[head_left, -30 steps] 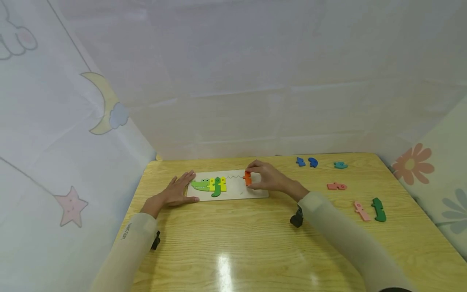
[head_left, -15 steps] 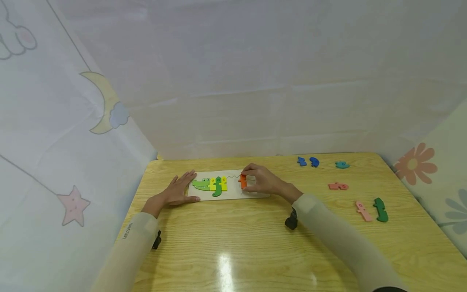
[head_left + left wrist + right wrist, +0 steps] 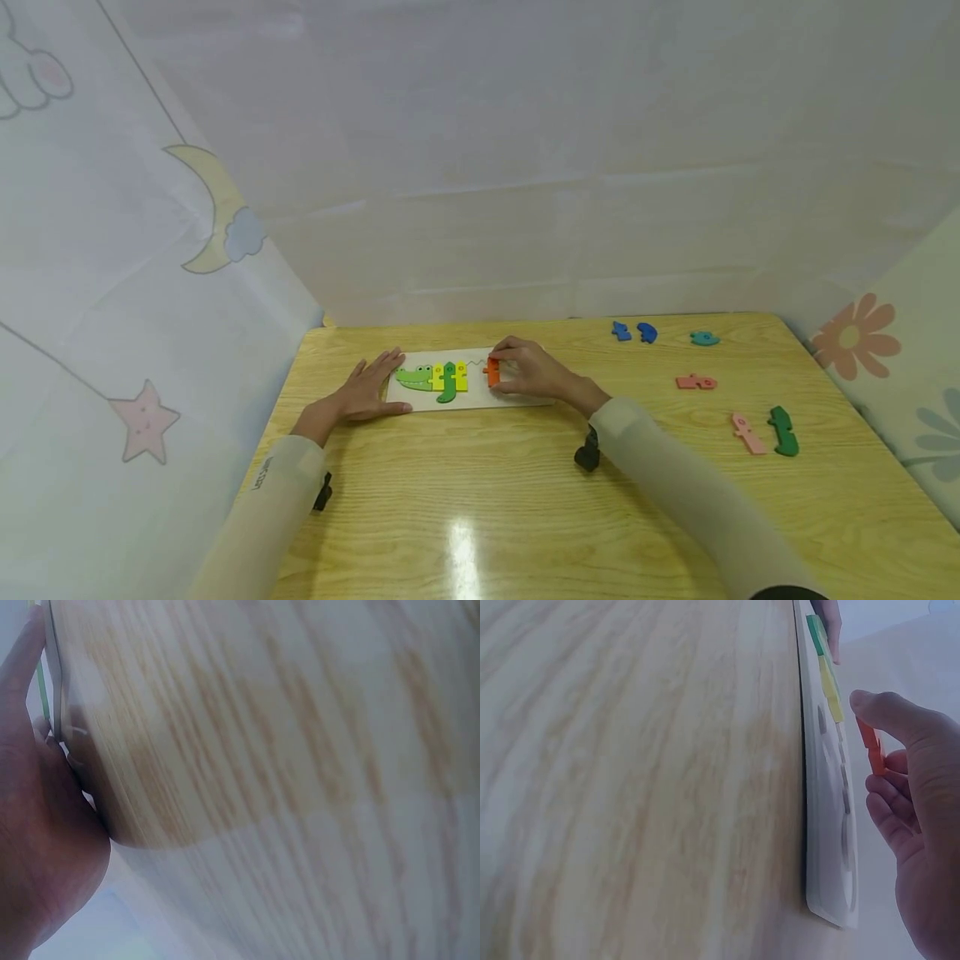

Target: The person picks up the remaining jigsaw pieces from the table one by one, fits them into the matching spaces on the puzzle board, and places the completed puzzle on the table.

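Observation:
A white wooden puzzle board (image 3: 450, 403) lies near the back of the table. At its left end sit a light green crocodile head (image 3: 414, 379), two yellow pieces and a green leg piece (image 3: 449, 387), side by side. My left hand (image 3: 360, 393) rests at the board's left end, thumb and fingers spread along its corners. Between thumb and fingertips, my right hand (image 3: 536, 372) pinches an orange puzzle piece (image 3: 492, 372) just right of the nearer yellow piece. In the right wrist view the orange piece (image 3: 871, 746) is held off the board (image 3: 829, 855).
Loose puzzle pieces lie on the right of the table (image 3: 525, 517): two blue ones (image 3: 647, 332), a teal one (image 3: 705, 339), a coral one (image 3: 697, 382), a pink one (image 3: 747, 434) and a dark green one (image 3: 783, 432). Pale printed cloth (image 3: 480, 250) encloses the back and sides.
My right hand has moved left with the orange piece, bringing it closer to the yellow piece. My left hand has stayed at the board's left end.

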Available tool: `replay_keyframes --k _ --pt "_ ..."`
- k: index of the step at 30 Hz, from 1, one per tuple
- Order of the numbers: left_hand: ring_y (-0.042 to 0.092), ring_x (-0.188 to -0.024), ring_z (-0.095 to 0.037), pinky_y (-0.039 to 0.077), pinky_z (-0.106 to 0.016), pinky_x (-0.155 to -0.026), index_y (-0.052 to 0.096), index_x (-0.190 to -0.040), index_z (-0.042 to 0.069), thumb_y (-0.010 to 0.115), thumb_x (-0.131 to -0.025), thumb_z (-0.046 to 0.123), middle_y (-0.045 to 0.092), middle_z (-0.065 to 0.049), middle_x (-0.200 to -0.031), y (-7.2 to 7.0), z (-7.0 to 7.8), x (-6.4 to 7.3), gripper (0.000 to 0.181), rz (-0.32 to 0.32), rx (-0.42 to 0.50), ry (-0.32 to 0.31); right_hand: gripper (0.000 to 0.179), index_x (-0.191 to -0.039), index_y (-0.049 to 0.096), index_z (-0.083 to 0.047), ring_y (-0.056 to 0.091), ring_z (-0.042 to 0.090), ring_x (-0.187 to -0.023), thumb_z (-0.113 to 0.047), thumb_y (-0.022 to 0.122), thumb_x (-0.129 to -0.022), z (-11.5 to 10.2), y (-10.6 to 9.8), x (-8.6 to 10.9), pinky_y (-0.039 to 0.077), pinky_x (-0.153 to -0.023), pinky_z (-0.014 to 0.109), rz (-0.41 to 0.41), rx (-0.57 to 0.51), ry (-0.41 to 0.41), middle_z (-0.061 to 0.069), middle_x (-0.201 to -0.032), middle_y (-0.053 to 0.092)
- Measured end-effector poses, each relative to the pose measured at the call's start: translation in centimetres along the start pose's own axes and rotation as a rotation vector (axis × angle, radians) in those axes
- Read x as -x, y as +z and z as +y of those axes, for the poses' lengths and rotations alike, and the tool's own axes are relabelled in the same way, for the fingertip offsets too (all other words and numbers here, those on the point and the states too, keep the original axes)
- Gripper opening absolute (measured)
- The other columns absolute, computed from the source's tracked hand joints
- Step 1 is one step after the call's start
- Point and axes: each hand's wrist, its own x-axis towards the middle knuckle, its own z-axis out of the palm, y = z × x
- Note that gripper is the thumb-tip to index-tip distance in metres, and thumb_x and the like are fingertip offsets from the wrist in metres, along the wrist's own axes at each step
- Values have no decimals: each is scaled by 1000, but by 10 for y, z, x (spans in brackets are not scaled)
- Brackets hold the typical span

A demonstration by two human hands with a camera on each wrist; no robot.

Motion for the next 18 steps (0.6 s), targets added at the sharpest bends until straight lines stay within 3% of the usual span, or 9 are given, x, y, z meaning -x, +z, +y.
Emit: replay_keyframes --k 12,18 --pt "8 -164 -38 -2 -71 -125 17 -171 9 68 -92 72 10 -13 -178 -2 4 2 113 18 4 26 60 -132 72 4 67 28 -115 -31 91 -87 1 11 -7 58 -99 42 -9 23 30 13 -128 67" --pt "5 -165 -35 -4 -68 -127 16 -172 12 69 -92 68 8 -10 -179 0 1 0 111 2 3 1 60 -133 71 5 67 29 -117 -30 90 -88 -3 13 -10 58 -100 43 -19 16 56 14 -130 67"
